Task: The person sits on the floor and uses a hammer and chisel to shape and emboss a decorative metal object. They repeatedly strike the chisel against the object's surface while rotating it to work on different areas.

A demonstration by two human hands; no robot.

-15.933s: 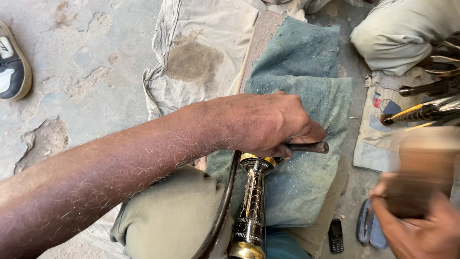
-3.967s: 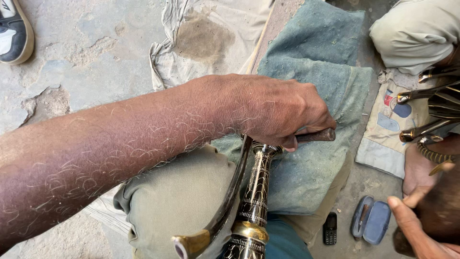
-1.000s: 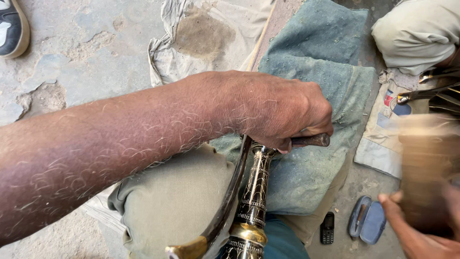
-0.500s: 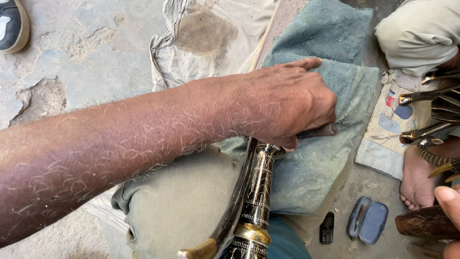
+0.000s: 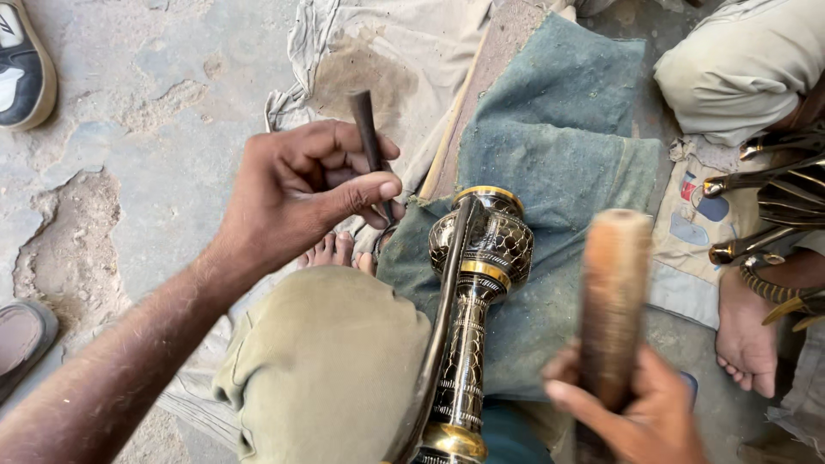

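My left hand [image 5: 305,193] is raised over my knee and pinches a thin dark metal chisel [image 5: 366,137], which points up and away. A wooden mallet [image 5: 612,301] stands upright and blurred in the grip of my right hand [image 5: 623,411] at the lower right. Between the hands lies a black and brass engraved vase-shaped piece [image 5: 479,283] on a green cloth [image 5: 559,163], its rounded end uncovered. A dark curved strap [image 5: 440,326] runs along its left side.
My knee in khaki trousers [image 5: 322,369] fills the lower middle, toes showing above it. A stained grey cloth [image 5: 395,60] covers the cracked concrete floor. Another person's knee [image 5: 739,64] and bare foot [image 5: 746,335] sit right, beside brass pieces [image 5: 773,215]. Shoes [image 5: 21,64] lie far left.
My left hand has lifted off the engraved piece and pulled back left, raising the chisel upright. My right hand has swung the mallet up beside the piece.
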